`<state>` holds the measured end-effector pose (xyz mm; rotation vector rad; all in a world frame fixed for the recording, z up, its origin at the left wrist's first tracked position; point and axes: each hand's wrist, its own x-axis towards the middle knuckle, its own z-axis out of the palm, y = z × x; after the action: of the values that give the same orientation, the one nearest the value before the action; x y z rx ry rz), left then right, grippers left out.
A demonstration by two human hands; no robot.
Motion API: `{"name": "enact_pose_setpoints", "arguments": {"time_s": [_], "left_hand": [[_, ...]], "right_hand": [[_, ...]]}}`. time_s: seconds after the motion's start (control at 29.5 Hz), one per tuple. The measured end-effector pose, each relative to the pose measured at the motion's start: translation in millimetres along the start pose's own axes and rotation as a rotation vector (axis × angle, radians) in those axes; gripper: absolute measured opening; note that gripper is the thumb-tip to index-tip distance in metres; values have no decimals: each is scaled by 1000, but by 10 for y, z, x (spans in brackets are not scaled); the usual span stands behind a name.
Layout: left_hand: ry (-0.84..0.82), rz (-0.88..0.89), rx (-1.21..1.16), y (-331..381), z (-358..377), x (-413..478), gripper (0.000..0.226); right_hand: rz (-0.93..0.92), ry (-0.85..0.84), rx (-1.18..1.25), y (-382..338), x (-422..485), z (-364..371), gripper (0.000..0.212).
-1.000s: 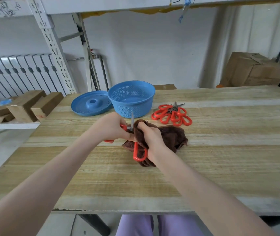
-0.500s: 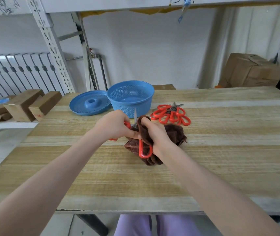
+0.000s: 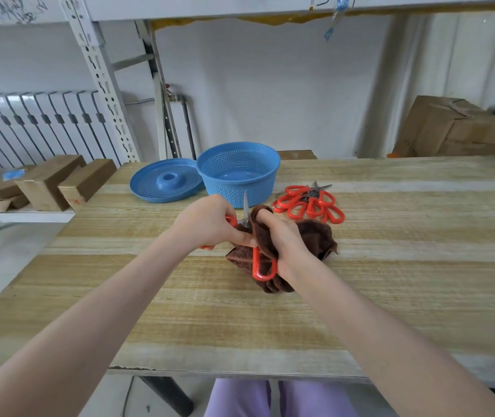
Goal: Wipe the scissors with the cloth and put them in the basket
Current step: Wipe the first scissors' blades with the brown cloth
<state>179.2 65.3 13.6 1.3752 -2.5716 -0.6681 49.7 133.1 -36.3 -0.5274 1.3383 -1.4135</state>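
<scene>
Wiping is under way: the left hand [image 3: 210,224] grips the red-handled scissors [image 3: 256,254] while the right hand [image 3: 282,239] clamps the brown cloth [image 3: 315,236] around them above the surface [image 3: 390,296]. The blue basket [image 3: 238,173] looks empty; a pile of scissors [image 3: 309,203] waits.

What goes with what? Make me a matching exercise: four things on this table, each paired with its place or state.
Things:
1. basket
2. lid
3. cloth
4. pile of scissors

States:
A. flat on the table, left of the blue basket
B. lying loose, right of the basket
C. upright, nothing inside
D. bunched under the right hand, against a scissor blade

Pairs: 1-C, 2-A, 3-D, 4-B
</scene>
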Motion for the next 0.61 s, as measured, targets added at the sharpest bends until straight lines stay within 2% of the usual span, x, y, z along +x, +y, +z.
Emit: {"name": "enact_pose_setpoints", "arguments": {"time_s": [0.14,0.27,0.61], "left_hand": [[2,0,4,25,-21,-7,56],[8,3,7,34,-31,-12,58],[26,16,10,78,-40,-10,58]], "right_hand": [[-24,-25,-15,-34,20,19,28],[-25,-22,-5,-27,9,16,48],[-20,-29,4,-55,35,-41,31]]}}
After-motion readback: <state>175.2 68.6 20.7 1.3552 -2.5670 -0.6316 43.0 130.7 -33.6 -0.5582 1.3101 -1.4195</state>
